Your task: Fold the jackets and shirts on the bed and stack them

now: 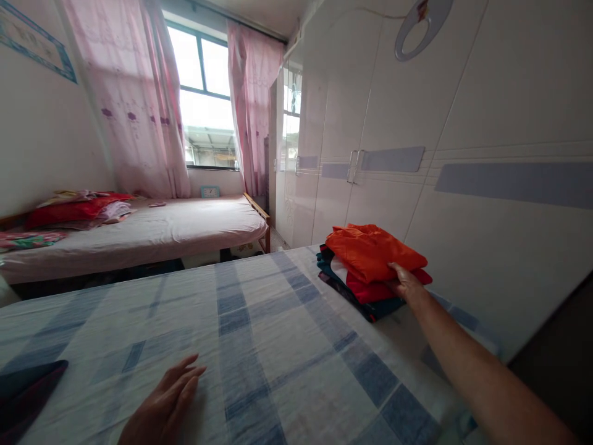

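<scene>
A stack of folded clothes lies on the bed near the wardrobe, with an orange folded garment [370,250] on top. Under it are a red garment [365,292] and dark ones [328,267]. My right hand [404,281] grips the near right edge of the orange garment, thumb on top; the other fingers are mostly hidden beneath. My left hand [169,395] is over the checked bed sheet [259,321], its fingers stretched out and holding nothing. At the lower left edge, part of a dark cloth [30,392] shows on the bed.
A tall white wardrobe [393,105] stands right beside the bed. Across a narrow gap is a second bed [199,225] with red bedding [76,210] and a small blue clock [210,192]. Pink curtains [134,105] hang at the window behind it.
</scene>
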`<act>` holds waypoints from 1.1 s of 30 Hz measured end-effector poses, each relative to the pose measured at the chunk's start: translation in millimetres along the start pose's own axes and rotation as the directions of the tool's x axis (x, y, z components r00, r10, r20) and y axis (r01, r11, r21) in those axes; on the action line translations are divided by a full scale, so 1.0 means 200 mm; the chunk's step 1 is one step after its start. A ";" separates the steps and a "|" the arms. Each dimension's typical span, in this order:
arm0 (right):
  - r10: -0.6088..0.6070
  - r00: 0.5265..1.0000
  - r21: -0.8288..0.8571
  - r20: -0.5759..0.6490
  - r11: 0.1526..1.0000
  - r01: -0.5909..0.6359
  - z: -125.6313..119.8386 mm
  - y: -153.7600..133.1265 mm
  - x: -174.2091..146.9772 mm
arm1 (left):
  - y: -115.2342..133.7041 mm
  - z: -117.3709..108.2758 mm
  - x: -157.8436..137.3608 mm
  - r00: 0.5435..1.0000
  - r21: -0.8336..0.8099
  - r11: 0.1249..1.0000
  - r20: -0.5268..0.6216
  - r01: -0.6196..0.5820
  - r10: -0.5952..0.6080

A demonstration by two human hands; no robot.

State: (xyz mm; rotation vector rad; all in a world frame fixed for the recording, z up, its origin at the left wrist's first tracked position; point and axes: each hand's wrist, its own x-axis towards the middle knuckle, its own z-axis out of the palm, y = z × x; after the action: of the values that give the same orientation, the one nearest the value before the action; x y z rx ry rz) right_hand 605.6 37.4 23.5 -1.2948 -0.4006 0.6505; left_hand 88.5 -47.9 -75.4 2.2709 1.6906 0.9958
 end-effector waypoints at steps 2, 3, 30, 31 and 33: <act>0.068 0.998 0.022 -0.001 0.997 -0.068 -0.01 0.02 0.04 | -0.01 0.01 0.00 1.000 0.002 1.000 0.007 0.006 -0.006; 0.095 0.995 0.032 -0.003 0.995 -0.095 -0.02 0.02 0.06 | -0.02 0.01 0.00 1.000 0.003 1.000 0.012 0.008 -0.008; 0.224 0.623 -0.263 0.750 0.964 -0.030 0.59 0.59 -1.16 | 0.11 -0.05 -0.03 0.998 0.013 0.998 0.008 0.064 -0.064; 0.206 0.609 -0.279 0.766 0.960 0.026 0.59 0.62 -1.15 | 0.11 -0.05 -0.03 0.997 0.033 0.996 -0.004 0.077 -0.077; 0.120 0.570 -0.311 0.813 0.917 0.250 0.59 0.66 -1.12 | 0.10 -0.06 -0.03 0.996 0.067 0.993 -0.023 0.093 -0.092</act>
State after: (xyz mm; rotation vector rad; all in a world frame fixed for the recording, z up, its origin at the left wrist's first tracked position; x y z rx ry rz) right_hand 333.7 -0.2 -57.5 -1.2684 -1.4307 1.1496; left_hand 97.6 -63.8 -59.3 2.2073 1.8471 0.9580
